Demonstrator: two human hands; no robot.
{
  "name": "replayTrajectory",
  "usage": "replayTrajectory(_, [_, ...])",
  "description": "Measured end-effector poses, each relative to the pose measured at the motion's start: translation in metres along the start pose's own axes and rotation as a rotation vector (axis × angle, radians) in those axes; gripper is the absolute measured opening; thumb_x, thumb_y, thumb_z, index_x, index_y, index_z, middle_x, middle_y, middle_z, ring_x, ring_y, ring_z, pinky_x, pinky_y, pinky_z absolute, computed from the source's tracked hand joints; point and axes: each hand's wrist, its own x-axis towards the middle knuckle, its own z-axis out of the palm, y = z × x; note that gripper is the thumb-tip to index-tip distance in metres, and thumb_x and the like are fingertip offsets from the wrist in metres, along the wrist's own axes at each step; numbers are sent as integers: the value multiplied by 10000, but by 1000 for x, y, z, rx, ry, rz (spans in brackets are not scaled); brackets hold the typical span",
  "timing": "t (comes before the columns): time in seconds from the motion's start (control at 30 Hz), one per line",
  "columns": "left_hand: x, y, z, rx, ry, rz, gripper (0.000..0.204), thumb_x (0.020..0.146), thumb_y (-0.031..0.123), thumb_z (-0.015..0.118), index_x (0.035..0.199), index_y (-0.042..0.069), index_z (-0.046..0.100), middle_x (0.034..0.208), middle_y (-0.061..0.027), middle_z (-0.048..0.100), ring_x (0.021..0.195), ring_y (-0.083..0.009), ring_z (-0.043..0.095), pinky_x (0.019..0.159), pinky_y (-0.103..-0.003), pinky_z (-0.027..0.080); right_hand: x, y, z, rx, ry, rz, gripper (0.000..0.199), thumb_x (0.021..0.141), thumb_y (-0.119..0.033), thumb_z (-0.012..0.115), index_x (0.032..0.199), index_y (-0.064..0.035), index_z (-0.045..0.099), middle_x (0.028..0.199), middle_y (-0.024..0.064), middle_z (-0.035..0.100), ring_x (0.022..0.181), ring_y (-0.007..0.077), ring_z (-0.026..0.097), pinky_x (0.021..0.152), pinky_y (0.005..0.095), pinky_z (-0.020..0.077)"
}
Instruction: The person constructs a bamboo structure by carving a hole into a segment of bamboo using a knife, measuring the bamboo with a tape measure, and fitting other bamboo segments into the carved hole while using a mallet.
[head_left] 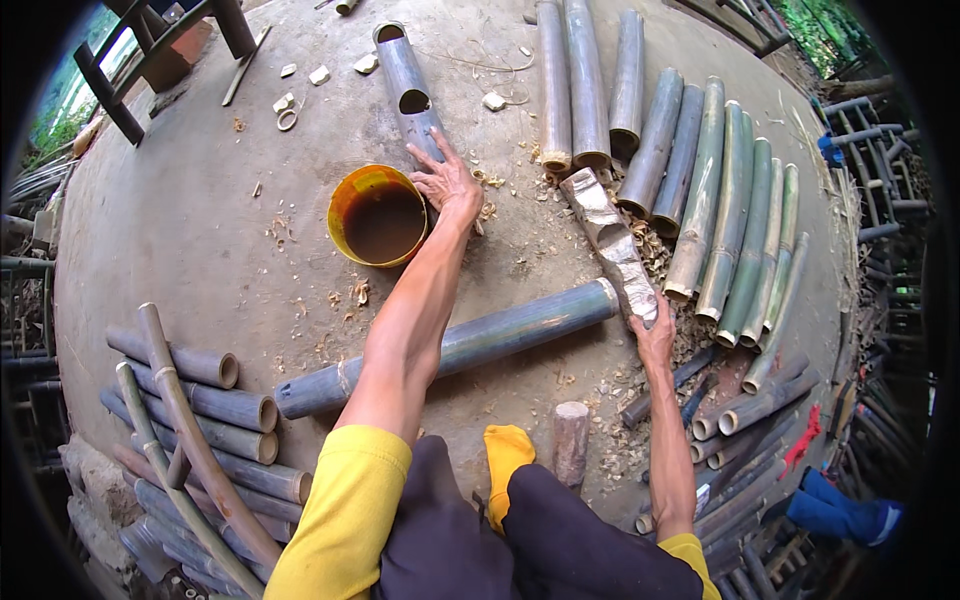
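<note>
Head view: a person sits on a concrete floor point(200, 230) among cut bamboo.
Left hand point(447, 180): fingers spread wide, resting on the near end of a grey-green bamboo tube with holes point(405, 85), just beside a yellow bucket point(377, 215) of dark liquid.
Right hand point(655, 335): closed around the lower end of a rough, pale wooden block point(610, 240).
Block: chipped, notched, lying tilted, touching the end of a long bamboo pole point(470, 345).
Nearby: a row of bamboo lengths point(700, 180).

One yellow bucket point(377, 215), one wooden block point(571, 441), two hands, and one bamboo tube with holes point(408, 92).
</note>
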Motion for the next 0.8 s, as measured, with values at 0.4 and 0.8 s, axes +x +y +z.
replayTrajectory(0.4, [-31,-10,-44,-426,-57,-7,1359,416,119,864,1444,198,-22,1425,-265,152,1203,-486,359,1021,-520,332,-6,-5,10,45,29,-19,694,693,-60,716,1317,-40,411,1231,232,482,1136,377,475,970,409,391])
replayTrajectory(0.8, [-147,-96,-162,-1218,-875,79,804,612,308,774,1252,-14,409,1040,-108,557,972,-195,558,855,-361,458,-8,-44,-23,368,55,168,581,763,-231,694,1231,40,481,1101,223,578,991,281,592,807,373,491])
